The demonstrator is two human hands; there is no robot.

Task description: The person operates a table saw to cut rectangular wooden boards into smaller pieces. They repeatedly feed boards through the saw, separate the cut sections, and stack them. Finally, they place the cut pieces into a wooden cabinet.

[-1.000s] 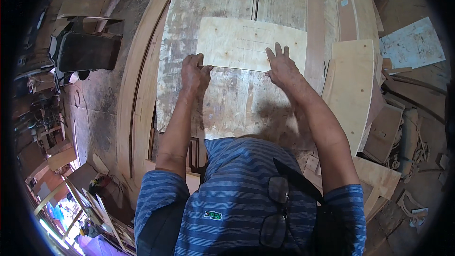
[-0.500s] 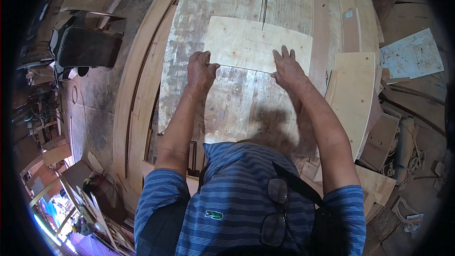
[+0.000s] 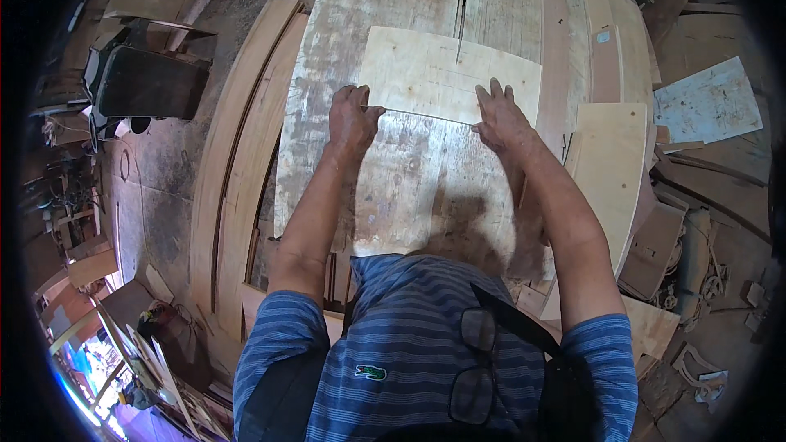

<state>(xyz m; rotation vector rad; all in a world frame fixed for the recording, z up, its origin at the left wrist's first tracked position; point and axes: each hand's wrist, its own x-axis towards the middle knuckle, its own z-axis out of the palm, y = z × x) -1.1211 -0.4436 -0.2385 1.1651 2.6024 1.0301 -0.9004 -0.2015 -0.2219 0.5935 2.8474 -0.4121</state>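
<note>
A pale rectangular plywood board (image 3: 426, 74) lies flat on the worn wooden tabletop (image 3: 401, 188), with faint pencil lines across it. My left hand (image 3: 354, 121) is closed on its near left corner, the thumb along the near edge. Farther right, my right hand (image 3: 503, 119) holds the same near edge, fingers spread over the top and thumb at the edge. A narrow dark slot (image 3: 463, 12) in the tabletop runs up to the board's far edge, and a thin dark line continues from it into the board. Whatever lies under the board is hidden.
Long planks (image 3: 237, 155) lie left of the table. On the right rest another plywood piece (image 3: 610, 172) and a reddish-brown strip (image 3: 555, 49). A dark box-shaped item (image 3: 151, 83) stands on the left floor; a stained white sheet (image 3: 708, 102) lies on the far right.
Both hands have slid the board slightly away from me relative to the table slot. The dark line now reaches farther into the board. The whole view has shifted a little.
</note>
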